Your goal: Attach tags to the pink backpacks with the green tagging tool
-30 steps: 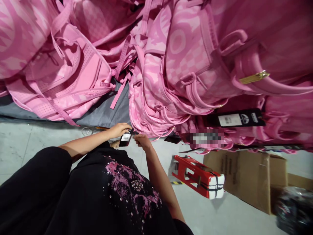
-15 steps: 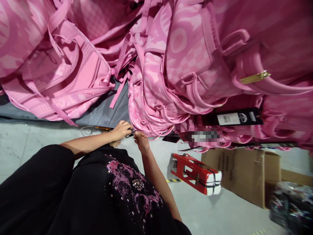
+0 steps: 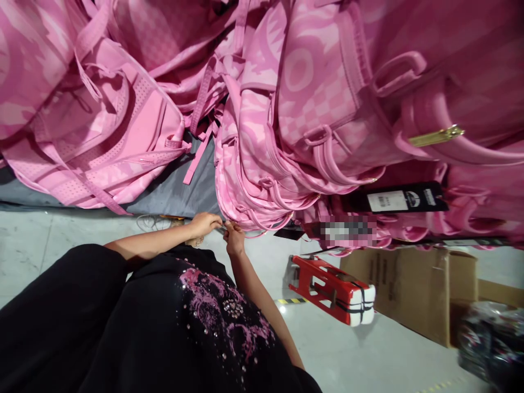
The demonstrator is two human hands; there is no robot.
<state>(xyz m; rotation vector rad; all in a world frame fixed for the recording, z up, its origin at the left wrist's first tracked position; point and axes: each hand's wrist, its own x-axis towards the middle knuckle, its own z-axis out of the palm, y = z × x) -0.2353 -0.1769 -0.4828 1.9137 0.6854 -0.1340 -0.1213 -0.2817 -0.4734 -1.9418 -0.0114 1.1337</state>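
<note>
Just below a pink backpack (image 3: 256,158) on the table's near edge, my left hand (image 3: 204,222) and my right hand (image 3: 234,238) meet almost fingertip to fingertip. Both are closed in a pinch. A small, thin, dark thing (image 3: 222,225) shows between the fingers, too small to name. The backpack carries a camouflage and checker pattern and hangs slightly over the edge. Right of my hands, a dark tag (image 3: 289,233) dangles under the bags.
More pink backpacks (image 3: 135,131) lie heaped along the grey table cover (image 3: 166,188). A black hang tag (image 3: 405,200) sticks out at right. On the floor stand a red folding stool (image 3: 323,281) with white end, a cardboard box (image 3: 403,295) and plastic-wrapped goods (image 3: 493,344).
My hands stay together at nearly the same spot, with a slight shift of the fingers. The view has moved a little, so the bags and stool on the right appear slightly further right.
</note>
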